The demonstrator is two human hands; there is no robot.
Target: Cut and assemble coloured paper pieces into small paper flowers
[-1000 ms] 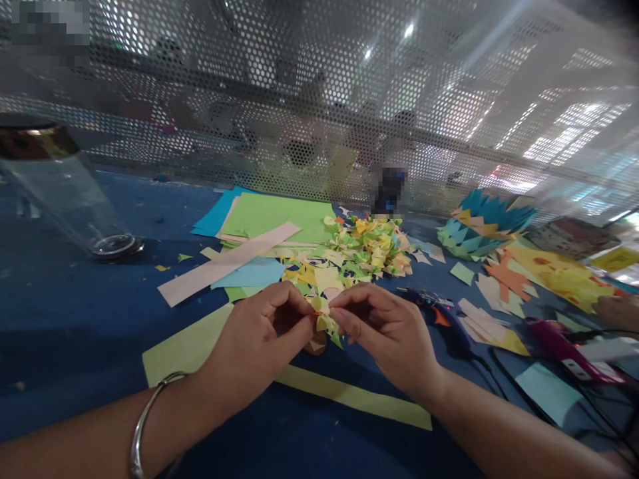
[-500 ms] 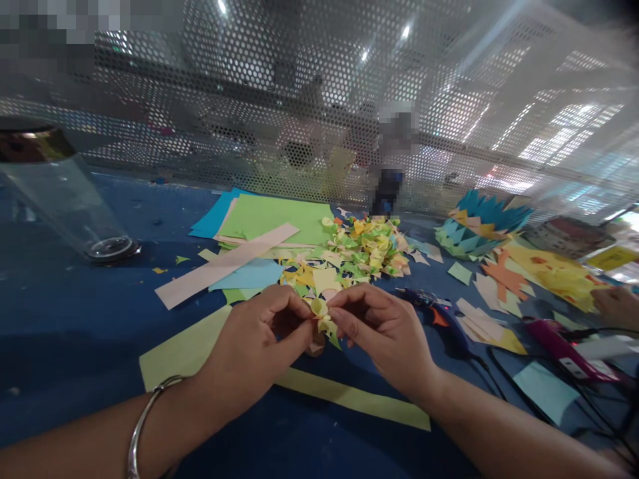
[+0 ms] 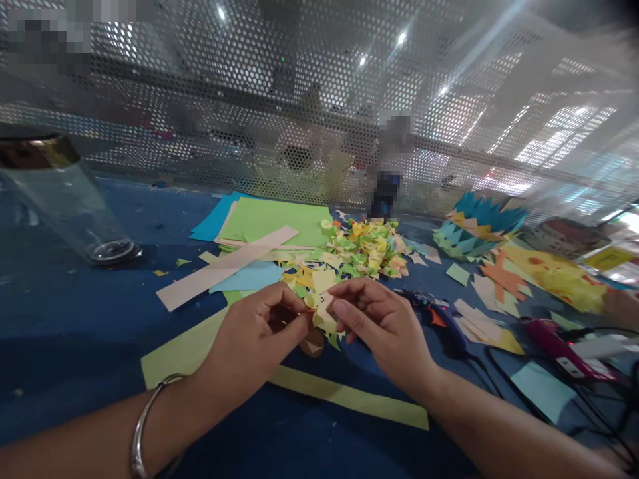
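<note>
My left hand (image 3: 267,326) pinches a small folded pale-yellow paper flower (image 3: 319,320) between thumb and fingertips. Just to its right, my right hand (image 3: 377,319) has thumb and forefinger slightly parted, with nothing visible between them. Under my left fingertips lies a round brownish piece (image 3: 312,342), partly covered. Beyond both hands is a heap of small folded paper pieces (image 3: 372,246) in yellow, green and peach. A long yellow-green paper strip (image 3: 349,392) runs across the blue table below my hands.
A glue gun (image 3: 442,319) with a cord lies right of my hand, near a purple power strip (image 3: 559,349). Green sheets (image 3: 284,216) and a peach strip (image 3: 229,266) lie behind. A clear jar (image 3: 64,206) stands left, a blue paper basket (image 3: 479,226) right. A perforated metal panel (image 3: 239,106) backs the table.
My right fingertips have parted and drawn slightly away from the yellow paper flower. My left hand still pinches it, a little lower and turned. The other person's hand at far right is now blurred.
</note>
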